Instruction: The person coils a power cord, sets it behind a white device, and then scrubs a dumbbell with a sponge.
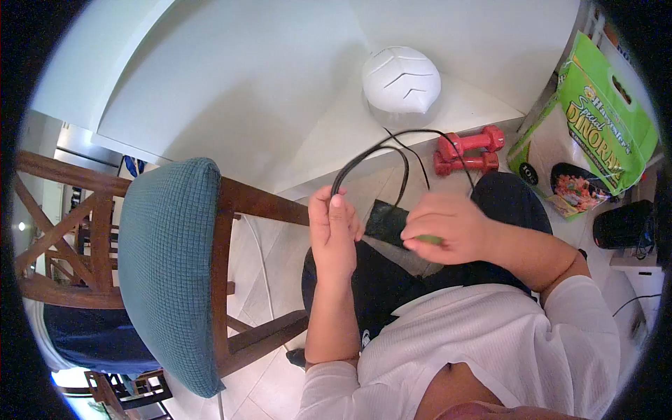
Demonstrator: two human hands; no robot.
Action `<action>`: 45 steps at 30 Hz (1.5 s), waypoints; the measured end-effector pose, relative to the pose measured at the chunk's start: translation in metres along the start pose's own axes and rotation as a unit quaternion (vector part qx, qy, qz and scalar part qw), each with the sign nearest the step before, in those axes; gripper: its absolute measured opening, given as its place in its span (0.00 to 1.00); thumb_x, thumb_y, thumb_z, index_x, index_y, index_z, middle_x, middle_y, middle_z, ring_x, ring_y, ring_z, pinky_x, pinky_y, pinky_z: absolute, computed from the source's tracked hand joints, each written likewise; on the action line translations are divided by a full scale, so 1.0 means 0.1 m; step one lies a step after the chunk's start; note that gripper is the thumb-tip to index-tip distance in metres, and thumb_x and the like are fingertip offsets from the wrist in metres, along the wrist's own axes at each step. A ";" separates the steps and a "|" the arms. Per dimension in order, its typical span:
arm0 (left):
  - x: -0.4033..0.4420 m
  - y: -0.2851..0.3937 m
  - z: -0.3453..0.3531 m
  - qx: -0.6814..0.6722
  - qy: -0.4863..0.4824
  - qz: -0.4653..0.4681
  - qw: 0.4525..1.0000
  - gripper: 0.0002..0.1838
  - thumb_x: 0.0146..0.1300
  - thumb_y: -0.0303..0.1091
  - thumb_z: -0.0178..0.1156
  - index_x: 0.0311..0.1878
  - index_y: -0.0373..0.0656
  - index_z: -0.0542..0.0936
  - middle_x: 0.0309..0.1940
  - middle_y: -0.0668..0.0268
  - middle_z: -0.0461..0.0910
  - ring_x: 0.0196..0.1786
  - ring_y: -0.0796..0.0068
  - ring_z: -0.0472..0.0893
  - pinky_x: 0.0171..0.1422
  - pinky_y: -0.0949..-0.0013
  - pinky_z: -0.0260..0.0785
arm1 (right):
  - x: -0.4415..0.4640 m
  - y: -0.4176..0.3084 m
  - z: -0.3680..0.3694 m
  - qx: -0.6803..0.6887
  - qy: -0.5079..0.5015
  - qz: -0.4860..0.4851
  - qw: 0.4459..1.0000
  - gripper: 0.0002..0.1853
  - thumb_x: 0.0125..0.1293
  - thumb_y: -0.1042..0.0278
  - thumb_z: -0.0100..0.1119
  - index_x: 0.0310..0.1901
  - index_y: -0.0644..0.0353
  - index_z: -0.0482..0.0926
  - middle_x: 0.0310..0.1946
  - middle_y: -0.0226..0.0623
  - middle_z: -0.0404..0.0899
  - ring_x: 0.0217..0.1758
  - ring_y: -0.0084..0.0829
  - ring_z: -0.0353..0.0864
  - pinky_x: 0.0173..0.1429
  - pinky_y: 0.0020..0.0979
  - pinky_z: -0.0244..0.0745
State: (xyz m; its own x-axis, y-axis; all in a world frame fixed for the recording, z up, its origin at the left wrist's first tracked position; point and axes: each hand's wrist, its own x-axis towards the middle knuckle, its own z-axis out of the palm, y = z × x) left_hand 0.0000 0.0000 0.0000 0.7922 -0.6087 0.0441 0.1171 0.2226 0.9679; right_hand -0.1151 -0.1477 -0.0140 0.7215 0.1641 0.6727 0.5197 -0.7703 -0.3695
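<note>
Loops of thin black cable (360,157) are gathered in my left hand (334,227), with the thumb pressed over them. The cable arcs up and over to the right, and one strand drops behind my right hand (448,227). That hand is closed and slightly blurred, and a small bright green thing (427,239) shows at its fingers; its kind is not clear. Between my hands, lower down, lies a dark, mottled rectangular piece (383,220), partly covered by the right hand.
A wooden chair (222,280) with a teal cushion (170,273) stands at my left. Ahead, a white domed object with slits (401,80) sits on a white ledge (329,150). Red dumbbells (472,143) and a green rice bag (595,126) are at the right.
</note>
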 end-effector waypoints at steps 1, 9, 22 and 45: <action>-0.01 0.00 0.06 -0.024 0.011 0.011 1.000 0.08 0.64 0.36 0.44 0.42 0.44 0.65 0.18 0.75 0.57 0.18 0.87 0.55 0.20 0.82 0.50 | -0.10 0.00 0.14 0.031 -0.022 0.042 0.998 0.29 0.52 0.67 0.59 0.55 0.54 0.57 0.33 0.30 0.73 0.29 0.31 0.73 0.31 0.30 0.69; 0.05 -0.11 0.13 -0.054 0.010 0.044 0.998 0.07 0.62 0.32 0.47 0.41 0.43 0.65 0.17 0.74 0.58 0.16 0.87 0.55 0.18 0.81 0.51 | -0.03 0.06 0.51 0.263 -0.115 0.280 0.916 0.15 0.58 0.63 0.49 0.44 0.61 0.69 0.32 0.46 0.73 0.38 0.40 0.76 0.37 0.36 0.71; 0.38 -0.40 -0.10 0.119 0.035 -0.037 0.992 0.09 0.59 0.31 0.52 0.42 0.42 0.67 0.22 0.70 0.68 0.13 0.86 0.60 0.17 0.79 0.59 | -0.11 -0.19 0.04 -0.083 -0.325 0.134 0.932 0.14 0.54 0.66 0.50 0.43 0.57 0.70 0.29 0.35 0.70 0.36 0.39 0.74 0.37 0.39 0.69; -0.09 -0.17 0.08 0.135 -0.112 0.268 0.947 0.10 0.55 0.27 0.55 0.38 0.39 0.66 0.23 0.66 0.69 0.19 0.77 0.68 0.22 0.77 0.60 | 0.00 0.34 0.07 0.267 -0.086 0.180 0.943 0.12 0.54 0.70 0.58 0.40 0.59 0.74 0.39 0.35 0.75 0.45 0.29 0.73 0.47 0.27 0.66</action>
State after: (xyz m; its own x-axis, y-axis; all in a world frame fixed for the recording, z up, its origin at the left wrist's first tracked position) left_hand -0.0139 -0.0041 -0.0145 0.5441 -0.6161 0.5696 -0.4481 0.3606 0.8181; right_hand -0.0944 -0.1693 -0.0304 0.9347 0.0835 0.3454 0.3501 -0.3824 -0.8551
